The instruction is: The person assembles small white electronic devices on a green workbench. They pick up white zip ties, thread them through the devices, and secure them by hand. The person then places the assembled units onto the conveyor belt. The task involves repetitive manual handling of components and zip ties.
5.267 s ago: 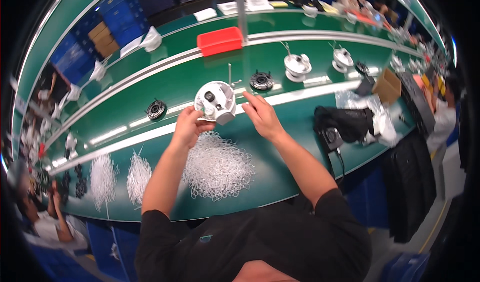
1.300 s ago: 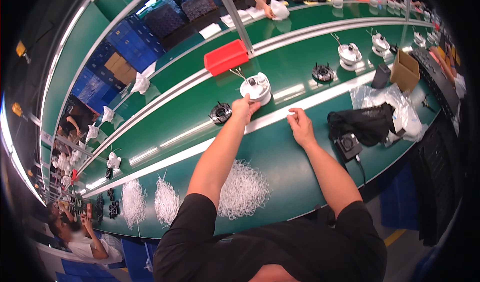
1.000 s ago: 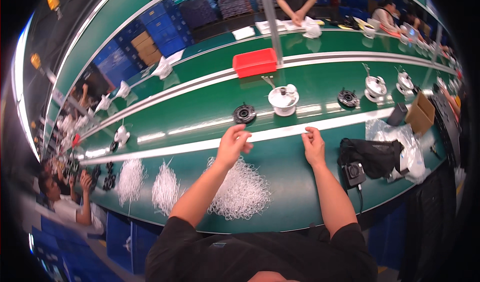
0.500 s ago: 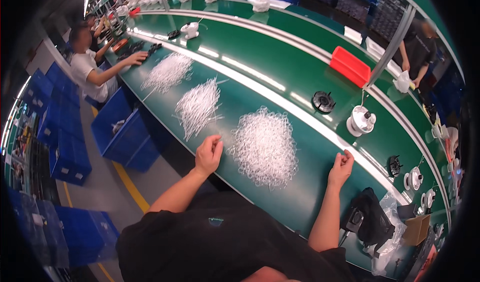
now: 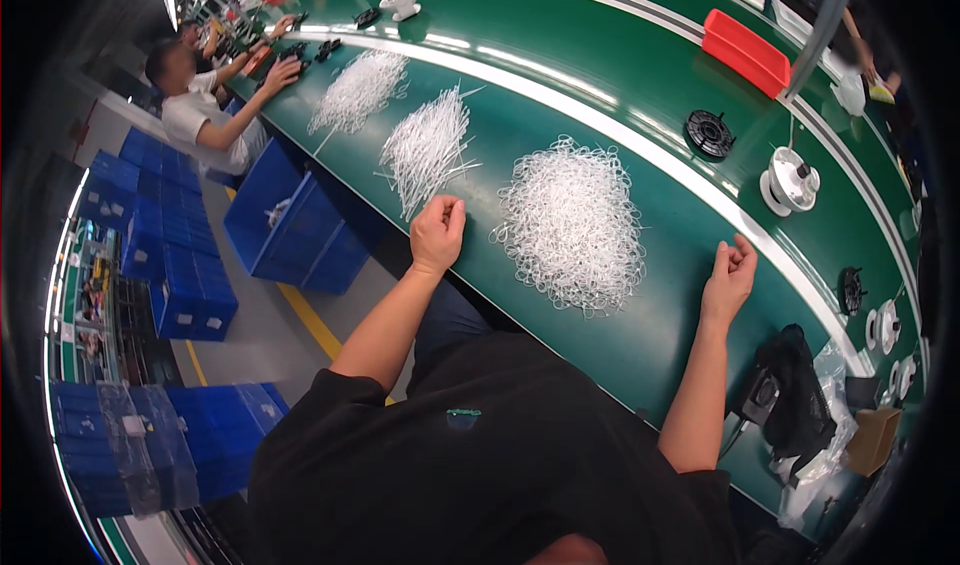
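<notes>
My left hand [image 5: 438, 235] is at the near edge of the green bench [image 5: 560, 340], its fingers curled together and no object visible in them. Just beyond it lies a heap of straight white plastic strips, apparently cable ties [image 5: 430, 150]. To its right spreads a larger pile of white looped ties [image 5: 575, 225]. On the far side of that pile, my right hand [image 5: 730, 280] hovers near the conveyor's pale rail, thumb and fingers apart with nothing between them. Neither hand touches a pile.
Another white heap [image 5: 360, 90] lies farther left, near a seated co-worker [image 5: 205, 115]. On the green conveyor are a black round part [image 5: 709, 134], a white appliance base [image 5: 790, 180] and a red tray [image 5: 745, 53]. A black bag [image 5: 795, 390] sits at right; blue bins [image 5: 290, 220] stand at left.
The view has shifted, so the bench and piles appear higher and farther right. My hands keep about the same places beside the looped pile, the left still curled and the right still apart.
</notes>
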The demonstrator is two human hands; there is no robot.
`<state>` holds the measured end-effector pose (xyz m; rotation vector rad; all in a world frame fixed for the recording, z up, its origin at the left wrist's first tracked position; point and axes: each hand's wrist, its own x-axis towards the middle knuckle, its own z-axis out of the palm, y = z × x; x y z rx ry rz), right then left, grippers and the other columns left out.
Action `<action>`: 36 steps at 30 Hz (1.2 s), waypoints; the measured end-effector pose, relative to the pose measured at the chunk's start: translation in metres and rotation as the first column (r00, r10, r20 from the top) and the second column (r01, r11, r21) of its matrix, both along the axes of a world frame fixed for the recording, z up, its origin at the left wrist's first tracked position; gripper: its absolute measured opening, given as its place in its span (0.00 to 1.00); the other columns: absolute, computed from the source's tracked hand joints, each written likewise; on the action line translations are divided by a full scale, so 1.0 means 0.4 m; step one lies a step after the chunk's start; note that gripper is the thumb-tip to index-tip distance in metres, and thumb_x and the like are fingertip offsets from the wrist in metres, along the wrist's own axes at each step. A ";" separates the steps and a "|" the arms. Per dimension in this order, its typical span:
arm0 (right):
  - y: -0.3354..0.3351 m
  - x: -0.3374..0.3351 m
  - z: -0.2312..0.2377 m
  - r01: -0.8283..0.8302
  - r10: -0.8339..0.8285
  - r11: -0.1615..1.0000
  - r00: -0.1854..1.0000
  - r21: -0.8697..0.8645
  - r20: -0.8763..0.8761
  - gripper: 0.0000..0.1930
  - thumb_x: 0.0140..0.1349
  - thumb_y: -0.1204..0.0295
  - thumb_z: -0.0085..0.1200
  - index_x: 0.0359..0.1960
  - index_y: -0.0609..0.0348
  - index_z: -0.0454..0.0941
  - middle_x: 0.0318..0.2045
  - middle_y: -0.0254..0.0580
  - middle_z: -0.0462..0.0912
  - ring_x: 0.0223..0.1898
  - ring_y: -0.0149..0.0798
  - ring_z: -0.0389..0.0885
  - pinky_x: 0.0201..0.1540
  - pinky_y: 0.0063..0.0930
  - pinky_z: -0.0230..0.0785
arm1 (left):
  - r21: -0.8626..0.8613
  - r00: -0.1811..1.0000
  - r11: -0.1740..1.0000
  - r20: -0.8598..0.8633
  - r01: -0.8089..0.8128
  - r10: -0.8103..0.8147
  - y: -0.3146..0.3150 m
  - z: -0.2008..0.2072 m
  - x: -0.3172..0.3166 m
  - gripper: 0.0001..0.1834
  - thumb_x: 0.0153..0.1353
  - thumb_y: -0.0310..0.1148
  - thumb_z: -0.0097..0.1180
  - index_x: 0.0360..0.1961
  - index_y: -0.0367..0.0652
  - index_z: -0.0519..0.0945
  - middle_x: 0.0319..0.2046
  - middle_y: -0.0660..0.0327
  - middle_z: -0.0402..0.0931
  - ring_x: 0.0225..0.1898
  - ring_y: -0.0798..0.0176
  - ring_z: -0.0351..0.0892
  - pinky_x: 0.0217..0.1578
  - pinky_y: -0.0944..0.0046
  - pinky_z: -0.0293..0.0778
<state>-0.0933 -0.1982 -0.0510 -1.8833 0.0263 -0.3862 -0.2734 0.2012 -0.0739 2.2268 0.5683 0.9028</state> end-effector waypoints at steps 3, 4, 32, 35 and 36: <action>-0.003 0.001 -0.008 -0.018 0.018 1.000 1.000 0.022 0.005 0.17 0.68 0.70 0.56 0.54 0.66 0.73 0.30 0.29 0.74 0.27 0.21 0.67 0.30 0.17 0.62 | -0.015 1.000 1.000 -0.008 -0.023 0.023 -0.003 0.009 0.002 0.07 0.63 0.33 0.61 0.31 0.40 0.80 0.23 0.58 0.79 0.22 0.61 0.78 0.26 0.63 0.73; -0.007 0.000 -0.008 -0.019 0.019 1.000 1.000 0.013 -0.001 0.17 0.68 0.70 0.56 0.54 0.66 0.73 0.30 0.29 0.74 0.27 0.21 0.67 0.29 0.16 0.62 | -0.018 1.000 1.000 -0.007 -0.026 0.026 -0.006 0.006 -0.001 0.07 0.63 0.33 0.61 0.31 0.41 0.80 0.23 0.58 0.79 0.22 0.61 0.78 0.26 0.63 0.73; 0.035 0.004 -0.030 0.121 -0.110 0.937 0.992 -0.326 0.054 0.09 0.64 0.74 0.58 0.44 0.64 0.78 0.27 0.32 0.77 0.28 0.26 0.72 0.33 0.22 0.70 | 0.188 0.790 0.947 -0.605 0.259 -0.096 0.302 0.111 0.377 0.09 0.58 0.28 0.56 0.38 0.38 0.83 0.40 0.44 0.81 0.41 0.41 0.83 0.42 0.47 0.80; 0.045 0.004 -0.026 0.124 -0.109 0.925 0.992 -0.359 0.060 0.08 0.63 0.74 0.58 0.43 0.63 0.79 0.26 0.32 0.77 0.27 0.26 0.72 0.33 0.22 0.70 | 0.183 0.836 0.944 -0.531 0.273 -0.139 0.297 0.117 0.370 0.07 0.59 0.28 0.55 0.36 0.38 0.82 0.37 0.45 0.80 0.40 0.41 0.83 0.40 0.46 0.79; 0.047 0.007 -0.029 0.135 -0.120 0.920 0.991 -0.367 0.064 0.08 0.63 0.75 0.58 0.42 0.63 0.79 0.26 0.32 0.77 0.27 0.26 0.73 0.33 0.22 0.70 | 0.181 0.852 0.945 -0.502 0.272 -0.149 0.302 0.111 0.372 0.06 0.59 0.28 0.55 0.35 0.38 0.81 0.37 0.45 0.79 0.39 0.40 0.83 0.40 0.45 0.79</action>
